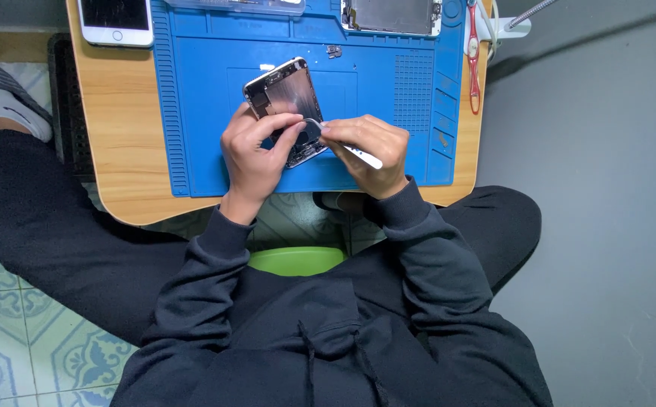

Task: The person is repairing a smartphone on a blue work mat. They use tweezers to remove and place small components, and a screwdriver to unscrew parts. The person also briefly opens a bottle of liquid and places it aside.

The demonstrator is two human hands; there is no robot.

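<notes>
Nearest the camera, a dark hooded sweatshirt [328, 332] is filling the lower frame, its two sleeves reaching forward to a low light wooden table [120, 128]. Beneath the table edge a bright green rounded seat [296, 260] is showing between the person's legs, which are resting on a patterned tile floor [11, 354].

Lying on the table is a blue rubber work mat with ridged edges and small compartments [388, 83]. Over the middle of this mat the left hand [256, 154] is gripping an opened silver phone body with its bare metal inside facing up [286, 102], fingers curled around its lower end and the phone tilting up and away from the mat. The right hand [369, 151] is pinching a slim white pen-like tool [362, 156], fingers closed on it, and its tip is touching the lower part of the phone just beside the left thumb.

Near the far left corner of the table a white smartphone with a dark screen [115, 21] is lying flat. At the mat's far edge a second opened phone frame [392, 15] is resting, and red-handled tweezers [474, 64] are lying along the right side.
</notes>
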